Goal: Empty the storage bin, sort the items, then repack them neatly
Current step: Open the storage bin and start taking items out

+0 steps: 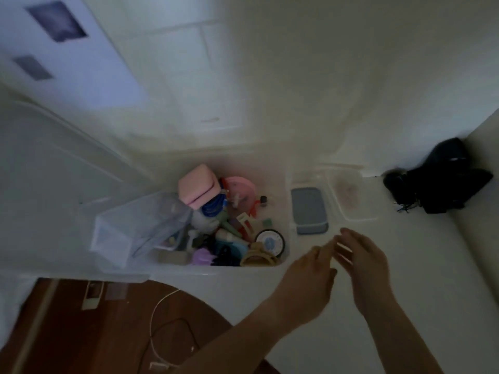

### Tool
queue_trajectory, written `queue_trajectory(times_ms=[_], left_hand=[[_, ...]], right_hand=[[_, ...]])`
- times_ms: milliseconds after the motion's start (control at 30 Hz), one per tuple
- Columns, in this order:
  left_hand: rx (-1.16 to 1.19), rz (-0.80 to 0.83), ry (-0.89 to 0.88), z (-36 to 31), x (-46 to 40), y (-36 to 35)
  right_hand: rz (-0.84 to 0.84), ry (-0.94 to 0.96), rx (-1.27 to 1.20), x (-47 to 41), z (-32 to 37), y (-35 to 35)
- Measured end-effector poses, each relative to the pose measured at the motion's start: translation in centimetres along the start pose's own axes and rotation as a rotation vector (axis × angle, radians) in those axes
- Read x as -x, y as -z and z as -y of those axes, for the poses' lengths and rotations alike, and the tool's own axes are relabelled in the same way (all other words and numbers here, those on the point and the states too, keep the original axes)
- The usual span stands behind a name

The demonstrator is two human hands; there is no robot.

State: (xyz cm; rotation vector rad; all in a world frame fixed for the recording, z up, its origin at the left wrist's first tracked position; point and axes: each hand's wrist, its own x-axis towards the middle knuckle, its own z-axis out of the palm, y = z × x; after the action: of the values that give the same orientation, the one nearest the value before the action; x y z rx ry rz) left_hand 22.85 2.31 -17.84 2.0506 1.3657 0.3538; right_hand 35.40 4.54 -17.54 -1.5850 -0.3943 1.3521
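Presently: one white storage bin [283,168], open, on a white surface, still heaped with small items. Inside it, at its left, a clear plastic box [140,225] tilted on its side; toward the back, a pink pouch [197,188]; at its front right corner, a round dial-faced object [270,242]. Just right of the bin, a grey-lidded container [309,210] and a clear tub [348,195]. Before the bin's right corner, left hand [310,279] and right hand [364,268], both blurred, fingers loosely open, holding nothing discernible.

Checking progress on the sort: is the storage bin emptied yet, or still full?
Still full. The storage bin holds a jumble: a pink pouch, a round dial, a clear box. Both hands are outside it.
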Motion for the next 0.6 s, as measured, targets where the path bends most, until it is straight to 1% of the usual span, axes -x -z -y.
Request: queue_trajectory(times_ms=[100, 167, 233, 333, 367, 400, 467, 533, 567, 600], left_hand=[[0.112, -0.072, 0.028, 0.3, 4.3, 6.4], [0.069, -0.212, 0.037, 2.2, 6.5, 10.2], [-0.084, -0.399, 0.050, 4.9, 8.4, 13.6], [-0.427, -0.675, 0.066, 9.3, 10.8, 19.0], [-0.538, -0.717, 0.105, 10.8, 11.6, 20.7], [-0.611, -0.719, 0.185, 12.3, 12.5, 22.0], [-0.662, -0.651, 0.392, 14.7, 14.5, 23.8], [-0.611, -0.602, 0.511, 17.1, 16.0, 24.1], [-0.564, -0.591, 0.519, 18.0, 16.5, 24.1], [-0.509, -0.592, 0.486, 18.7, 16.8, 24.0]], right_hand=[[0.025, 0.217, 0.181, 4.5, 2.6, -2.5], [0.062, 0.329, 0.313, 6.4, 3.7, -5.6], [0.143, 0.407, 0.404, 7.8, 4.1, -9.4], [0.328, 0.439, 0.547, 9.1, 2.9, -15.9], [0.390, 0.417, 0.578, 9.6, 2.2, -18.1], [0.464, 0.365, 0.579, 10.1, 1.5, -20.3], [0.612, 0.189, 0.610, 11.0, -0.6, -24.1], [0.656, 0.052, 0.643, 11.6, -2.8, -27.5], [0.650, 0.006, 0.614, 11.9, -3.7, -28.8], [0.633, -0.054, 0.546, 12.1, -4.3, -30.0]])
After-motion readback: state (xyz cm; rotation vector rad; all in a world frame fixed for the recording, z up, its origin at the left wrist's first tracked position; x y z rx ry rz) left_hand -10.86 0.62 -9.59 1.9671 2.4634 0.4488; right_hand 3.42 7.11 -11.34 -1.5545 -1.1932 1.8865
